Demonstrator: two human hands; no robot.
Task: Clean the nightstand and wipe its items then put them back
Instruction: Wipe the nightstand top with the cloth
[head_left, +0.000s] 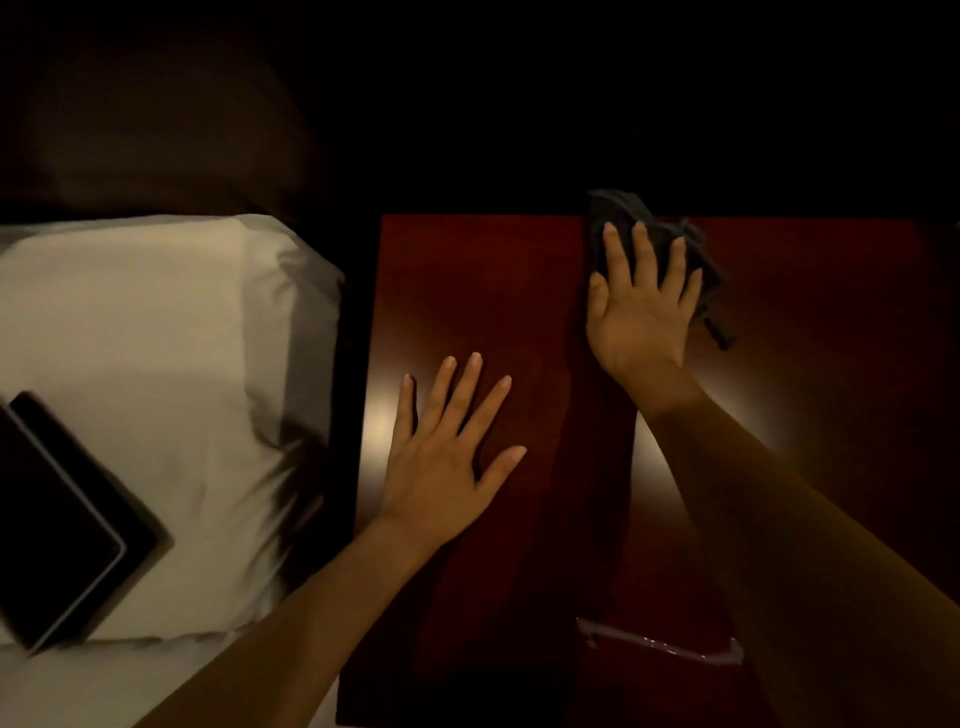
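Observation:
The nightstand (467, 291) has a glossy dark red wooden top that fills the middle and right of the head view. My left hand (447, 452) lies flat on its left part, fingers spread, holding nothing. My right hand (641, 306) presses a dark grey cloth (618, 208) onto the top near the back edge. The cloth bunches out past my fingertips and to the right of my palm. Two dark flat items, a tablet-like slab (57, 530) on top of a thinner black one, rest on the white pillow (156, 364) at the left.
The bed with its white pillow and sheet lies left of the nightstand, with a dark gap (348, 415) between them. A clear shiny strip (660, 644) lies near the nightstand's front edge. The area behind the nightstand is dark.

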